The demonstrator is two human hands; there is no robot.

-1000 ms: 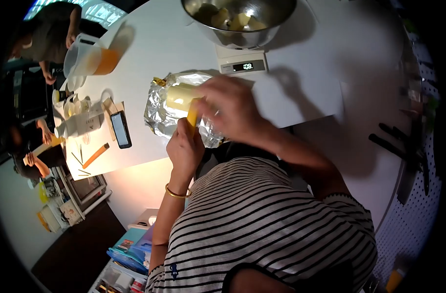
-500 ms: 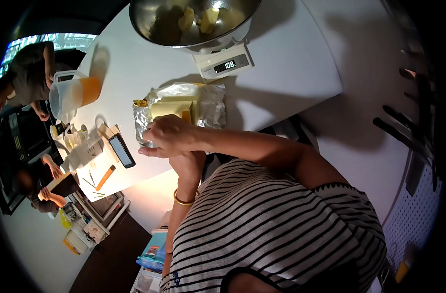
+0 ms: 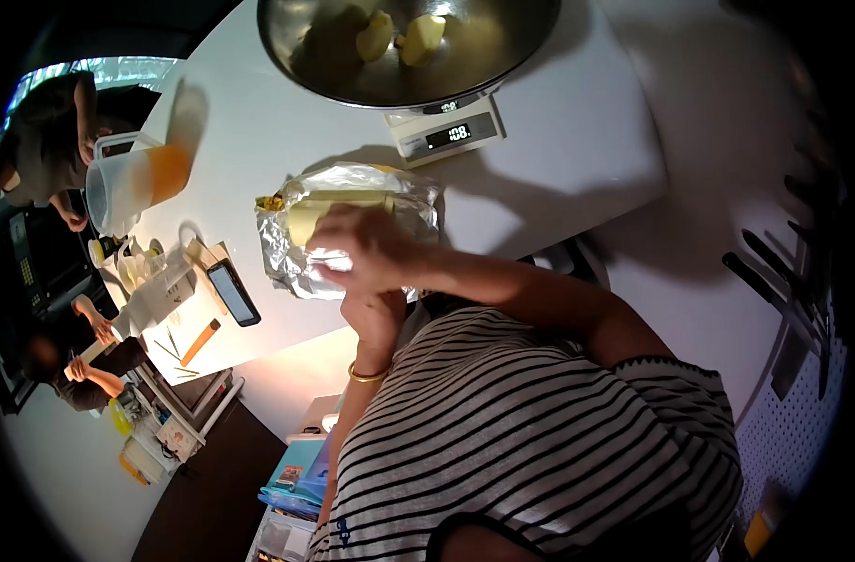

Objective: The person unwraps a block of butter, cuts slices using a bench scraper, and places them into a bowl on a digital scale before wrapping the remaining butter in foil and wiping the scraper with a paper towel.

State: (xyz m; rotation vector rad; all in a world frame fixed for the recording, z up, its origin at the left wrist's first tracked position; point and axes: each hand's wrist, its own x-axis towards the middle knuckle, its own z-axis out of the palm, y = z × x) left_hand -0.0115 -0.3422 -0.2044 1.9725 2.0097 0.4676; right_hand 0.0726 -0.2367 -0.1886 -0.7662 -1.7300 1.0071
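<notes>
A pale yellow block of butter (image 3: pixel 305 221) lies on crumpled silver foil (image 3: pixel 282 255) spread on the table. My right hand (image 3: pixel 366 247) is over the butter's near side, its fingers bent and smeared by motion, so I cannot make out whether anything is in them. My left hand (image 3: pixel 373 318), below a gold bangle on the wrist, is at the foil's near edge, under my right hand; its fingers are hidden. Beyond the foil, a steel bowl (image 3: pixel 329 80) holding two chunks of butter (image 3: pixel 422 41) stands on a white digital scale (image 3: pixel 493 122), whose display reads 108.
A jug (image 3: pixel 118 192) of orange liquid stands at the table's left. Nearer are a phone (image 3: pixel 232 292), an orange-brown strip (image 3: pixel 200 343) and a pale carton-like object (image 3: pixel 160 298). Knives (image 3: pixel 769 281) hang at the right. Two other people are at the left.
My right hand has shifted rightward and its outline has blurred. More of the butter's left end shows. The whole view has shifted slightly; the scale still reads 108.
</notes>
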